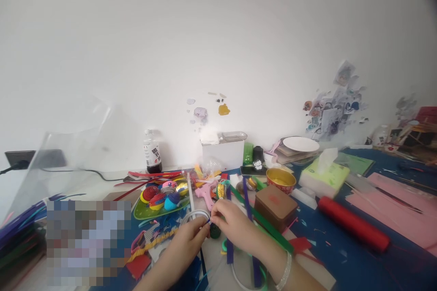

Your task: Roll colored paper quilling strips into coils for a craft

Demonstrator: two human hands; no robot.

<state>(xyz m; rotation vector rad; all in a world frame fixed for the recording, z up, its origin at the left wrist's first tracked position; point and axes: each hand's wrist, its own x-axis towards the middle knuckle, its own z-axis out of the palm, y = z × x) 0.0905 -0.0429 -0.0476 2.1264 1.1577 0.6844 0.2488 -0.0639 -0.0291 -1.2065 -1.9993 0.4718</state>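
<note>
Close together over the middle of the table, my left hand [191, 238] and my right hand [232, 220] pinch with their fingertips. A thin blue strip [209, 221] shows between them, mostly hidden by the fingers. Just under my right fingertips is a small dark green roll [215, 231]. Behind the hands lies a pink glue gun [205, 194], beside a gold crinkled roll [221, 191]. Back left, a green leaf-shaped tray [141, 212] carries several colourful ribbed balls. Long purple strips [247, 198] and a green strip [273, 232] run past my right forearm.
A brown box [276, 207], a gold-and-red bowl [281, 181], a tissue pack [322, 177] and a red roll [353, 223] stand or lie to the right. A dark-liquid bottle [152, 152] stands by the wall near a white box [223, 154]. Paper scraps litter the blue tabletop.
</note>
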